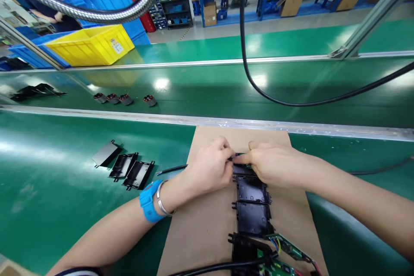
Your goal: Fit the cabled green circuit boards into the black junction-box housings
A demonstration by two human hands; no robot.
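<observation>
My left hand [211, 163] is closed, its thumb and fingers pinched at the left end of the farthest black housing [243, 170]; what lies between the fingertips is too small to name. From the right, my right hand [274, 161] touches the same housing with its index finger stretched out. Nearer to me, black plastic cases [252, 189] lie in a column on a brown cardboard sheet [207, 228]. Green circuit boards [289, 248] with coloured wires sit at the near end, by a thick black cable [216, 267]. A cable end [171, 169] shows left of my left hand.
Three loose black cases [123, 166] lie on the green table at left. Behind a metal rail [145, 117] stand several small round motor-like parts [125, 99]. A yellow bin [93, 45] is farther back. A black cable [244, 43] hangs in front; a person [54, 8] stands far left.
</observation>
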